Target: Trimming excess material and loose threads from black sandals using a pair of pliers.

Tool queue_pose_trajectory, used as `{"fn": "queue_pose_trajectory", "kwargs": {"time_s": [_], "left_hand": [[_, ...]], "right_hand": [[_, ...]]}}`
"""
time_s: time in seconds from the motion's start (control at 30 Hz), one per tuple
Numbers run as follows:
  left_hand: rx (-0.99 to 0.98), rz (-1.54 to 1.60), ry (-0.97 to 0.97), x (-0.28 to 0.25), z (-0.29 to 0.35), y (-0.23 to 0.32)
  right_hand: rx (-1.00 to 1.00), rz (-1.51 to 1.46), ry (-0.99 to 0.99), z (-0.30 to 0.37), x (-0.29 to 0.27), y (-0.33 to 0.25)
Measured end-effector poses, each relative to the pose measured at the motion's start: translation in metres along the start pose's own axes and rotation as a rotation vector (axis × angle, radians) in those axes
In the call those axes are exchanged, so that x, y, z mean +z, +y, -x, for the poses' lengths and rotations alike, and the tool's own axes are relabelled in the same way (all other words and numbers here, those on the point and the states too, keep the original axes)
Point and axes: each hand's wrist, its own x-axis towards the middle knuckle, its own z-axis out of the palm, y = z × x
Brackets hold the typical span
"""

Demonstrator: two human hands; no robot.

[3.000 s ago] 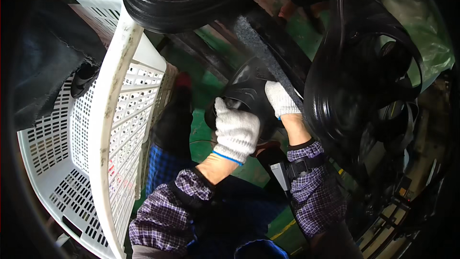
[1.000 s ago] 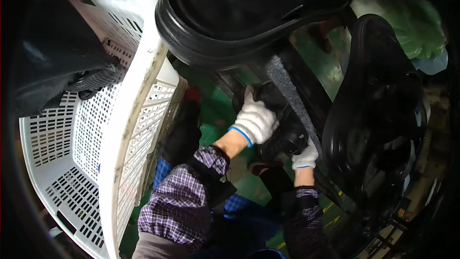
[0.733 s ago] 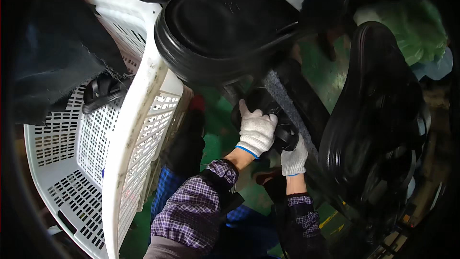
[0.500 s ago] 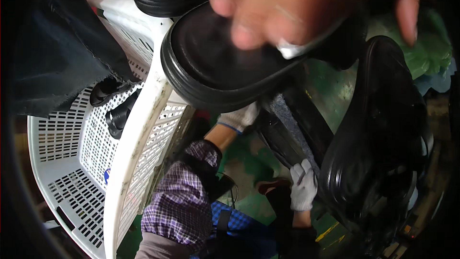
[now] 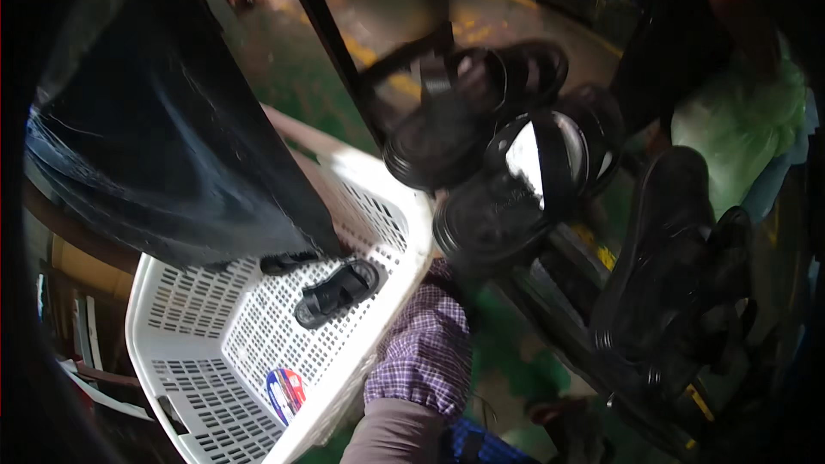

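- Along the left of the view, a big dark sheet-like mass (image 5: pixel 163 120) drapes down over the far edge of the basket — the largest thing in sight.
- Below it sits a white perforated plastic basket (image 5: pixel 215 352), tilted, its rim running up toward the middle of the picture; a small round red-and-blue sticker (image 5: pixel 286 391) shows on its lower wall.
- On the right, a stack of dark moulded pieces (image 5: pixel 679 275) leans upright against a dark rack, with a pale green bag (image 5: pixel 739 129) just behind it.
- Above the basket's rim, a cluster of black sandals (image 5: pixel 507 146) hangs bunched together, soles and straps overlapping; one shows a shiny insole.
- From the lower edge, the person's left forearm in a plaid purple sleeve (image 5: pixel 421 352) rises toward the lowest sandal (image 5: pixel 490 219) of the cluster.
- The left hand itself is hidden behind that sandal — whether it grips or lies loose cannot be told.
- The right hand is not visible in the picture.
- Inside the basket lies a single black sandal (image 5: pixel 337 292), strap side up, on the mesh wall near the dark sheet's edge.
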Motion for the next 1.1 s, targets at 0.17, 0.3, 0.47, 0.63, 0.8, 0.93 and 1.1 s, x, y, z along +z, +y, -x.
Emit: {"fn": "queue_pose_trajectory", "kwargs": {"time_s": [0.17, 0.3, 0.47, 0.63, 0.8, 0.93, 1.1], "left_hand": [[0.057, 0.015, 0.121, -0.016, 0.001, -0.006], [-0.266, 0.015, -0.175, -0.044, 0.077, 0.033], [0.019, 0.519, -0.625, -0.231, 0.197, 0.099], [-0.059, 0.117, -0.405, -0.398, 0.158, 0.049], [-0.7, -0.184, -0.692, -0.392, 0.138, -0.122], [-0.679, -0.241, -0.789, -0.28, 0.14, -0.248], [-0.831, -0.549, -0.498, -0.186, 0.125, -0.273]], "right_hand": [[-0.439, 0.306, -0.243, 0.024, -0.045, 0.079], [-0.759, 0.43, -0.23, 0.059, -0.013, -0.015], [-0.656, 0.237, -0.441, 0.056, 0.029, -0.075], [-1.122, 0.022, -0.599, 0.048, 0.134, -0.148], [-1.327, 0.217, -0.596, 0.053, 0.266, -0.205], [-1.436, 0.682, -0.406, 0.053, 0.303, -0.206], [-1.433, 0.669, -0.375, 0.062, 0.299, -0.207]]}}
